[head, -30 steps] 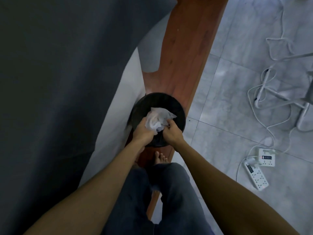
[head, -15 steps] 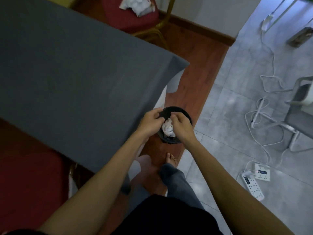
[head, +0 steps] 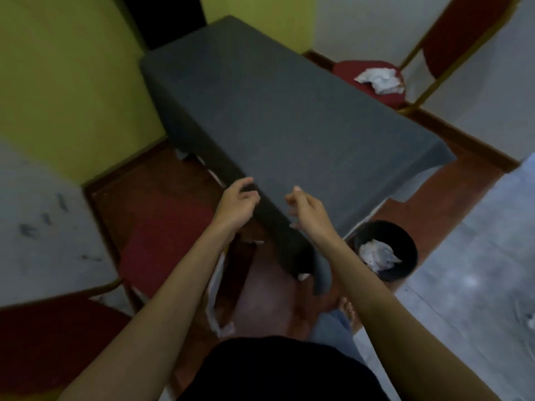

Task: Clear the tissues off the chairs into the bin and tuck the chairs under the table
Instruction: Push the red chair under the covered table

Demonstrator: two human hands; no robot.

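Head view: left hand [head: 236, 205] and right hand [head: 309, 211] empty, fingers loosely apart, over near edge of grey-clothed table [head: 278, 111]; crumpled white tissue [head: 377, 254] in black round bin [head: 405, 250] near right, more white tissues [head: 379, 78] on far-right red-cushioned chair [head: 353, 69].

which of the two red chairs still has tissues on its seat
The far chair past the table's far right side: crumpled white tissues lie on its seat. The near chair by the left hand has a bare red seat.
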